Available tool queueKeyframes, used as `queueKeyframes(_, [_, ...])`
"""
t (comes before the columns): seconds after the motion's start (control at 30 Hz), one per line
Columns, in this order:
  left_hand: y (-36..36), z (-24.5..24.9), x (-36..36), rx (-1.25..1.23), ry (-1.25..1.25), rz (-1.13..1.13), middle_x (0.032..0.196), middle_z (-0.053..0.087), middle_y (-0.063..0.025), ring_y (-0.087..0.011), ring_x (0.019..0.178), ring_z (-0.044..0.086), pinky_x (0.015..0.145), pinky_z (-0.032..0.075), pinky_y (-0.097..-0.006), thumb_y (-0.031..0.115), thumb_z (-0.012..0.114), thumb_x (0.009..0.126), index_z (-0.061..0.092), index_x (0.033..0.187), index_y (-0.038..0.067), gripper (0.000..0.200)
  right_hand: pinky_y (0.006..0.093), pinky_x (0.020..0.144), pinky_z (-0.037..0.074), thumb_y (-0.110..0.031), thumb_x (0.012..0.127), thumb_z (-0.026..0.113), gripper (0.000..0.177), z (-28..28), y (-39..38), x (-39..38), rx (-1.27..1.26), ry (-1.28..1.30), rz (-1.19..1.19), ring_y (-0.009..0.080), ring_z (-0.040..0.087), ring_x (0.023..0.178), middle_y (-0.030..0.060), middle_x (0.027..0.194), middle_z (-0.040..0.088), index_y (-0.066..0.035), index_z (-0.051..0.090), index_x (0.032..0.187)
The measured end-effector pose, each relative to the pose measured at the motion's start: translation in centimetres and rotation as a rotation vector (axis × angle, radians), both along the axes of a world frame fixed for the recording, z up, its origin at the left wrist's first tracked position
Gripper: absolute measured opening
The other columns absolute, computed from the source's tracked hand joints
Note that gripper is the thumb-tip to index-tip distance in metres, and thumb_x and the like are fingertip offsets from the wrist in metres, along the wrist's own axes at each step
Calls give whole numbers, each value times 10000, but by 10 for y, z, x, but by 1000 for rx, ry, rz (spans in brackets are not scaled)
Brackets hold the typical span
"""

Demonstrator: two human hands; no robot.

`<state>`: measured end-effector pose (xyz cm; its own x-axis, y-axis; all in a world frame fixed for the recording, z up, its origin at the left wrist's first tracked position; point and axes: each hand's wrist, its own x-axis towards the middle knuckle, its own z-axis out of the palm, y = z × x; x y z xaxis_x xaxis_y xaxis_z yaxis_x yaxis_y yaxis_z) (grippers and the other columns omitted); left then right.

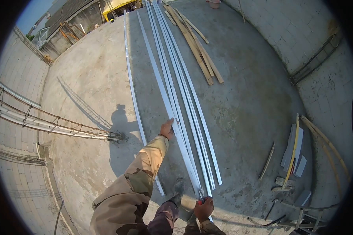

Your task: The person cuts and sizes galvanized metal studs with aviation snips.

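While closed, hands (166, 129) (204, 210) round strip (183, 145) and tool (200, 202)

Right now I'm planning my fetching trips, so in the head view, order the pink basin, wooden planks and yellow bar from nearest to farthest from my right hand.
1. Yellow bar: off to the right of your right hand.
2. Wooden planks: ahead, lying on the floor.
3. Pink basin: ahead, at the view's top edge.
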<state>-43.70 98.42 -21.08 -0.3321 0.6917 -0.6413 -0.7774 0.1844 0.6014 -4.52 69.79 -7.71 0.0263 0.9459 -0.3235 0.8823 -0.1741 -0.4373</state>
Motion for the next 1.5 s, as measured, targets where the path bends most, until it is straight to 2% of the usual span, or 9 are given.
queueKeyframes(0.2, [-13, -25, 1, -3, -60, -44, 1211, 677, -96, -226, 1112, 666, 911, 548, -395, 241, 637, 1010, 563, 1355, 25, 413, 540, 808, 507, -109, 718, 834, 549, -25, 56, -43, 0, 61, 39, 453, 640, 953, 234, 1028, 626, -4, 496, 1137])
queueKeyframes(0.43, [-179, 14, 122, 15, -220, -139, 1687, 226, -101, -270, 1546, 242, 1232, 255, -516, 489, 500, 1064, 180, 1622, 73, 766, 529, 837, 527, -113, 802, 769, 434, -61, 110, -96, -91, 158, 134, 431, 671, 983, 234, 1048, 661, 3, 512, 1131])
queueKeyframes(0.67, [-380, 79, 336, -167, -359, -310, 1500, 491, -96, -207, 1354, 479, 1116, 392, -452, 477, 549, 1053, 374, 1542, 78, 655, 533, 791, 544, -113, 848, 715, 371, -31, 136, -144, -127, 153, 281, 444, 700, 931, 250, 984, 698, 13, 511, 1131])
queueKeyframes(0.83, [-419, 91, 410, -39, 248, -496, 1286, 620, -152, -211, 1150, 610, 982, 489, -344, 346, 614, 1038, 424, 1428, -38, 580, 501, 885, 554, -197, 849, 738, 498, -32, 142, -124, -165, 115, 318, 426, 692, 1040, 268, 1082, 691, 40, 497, 1214])
queueKeyframes(0.93, [-393, 135, 442, -57, 158, -266, 1099, 649, -130, -213, 997, 672, 912, 570, -391, 279, 625, 1040, 494, 1249, -10, 380, 483, 909, 550, -283, 773, 866, 674, -37, 146, -69, -186, 221, 301, 400, 697, 1070, 229, 1145, 703, 18, 511, 1260])
queueKeyframes(1.2, [-309, 69, 472, 111, 181, 33, 856, 613, -85, -199, 703, 637, 663, 603, -375, 304, 627, 1032, 536, 1092, 29, 295, 416, 745, 539, -204, 744, 889, 488, 66, 91, 301, -43, 279, 249, 300, 685, 787, 145, 859, 681, -3, 548, 1030])
queueKeyframes(1.33, [-258, 64, 391, 155, -39, -3, 1157, 571, -140, -248, 919, 623, 896, 604, -476, 313, 588, 1048, 429, 1305, 79, 382, 395, 657, 537, -41, 763, 799, 326, 54, 29, 511, -149, 268, -199, 240, 679, 735, 95, 795, 655, -18, 565, 990])
queueKeyframes(1.4, [-277, 66, 398, 158, -81, -153, 1092, 554, -122, -244, 953, 618, 906, 598, -492, 310, 594, 1046, 406, 1341, 107, 404, 375, 602, 515, -22, 805, 736, 220, 70, -20, 553, -274, 587, -624, 230, 669, 690, 79, 770, 637, -45, 587, 966])
queueKeyframes(1.5, [-302, 31, 413, 97, -49, -141, 1013, 563, -102, -216, 869, 619, 851, 615, -448, 303, 583, 1053, 445, 1227, 101, 301, 365, 569, 507, -107, 869, 717, 155, 22, -70, 543, -401, 738, -788, 237, 663, 663, 100, 786, 653, -49, 609, 963])
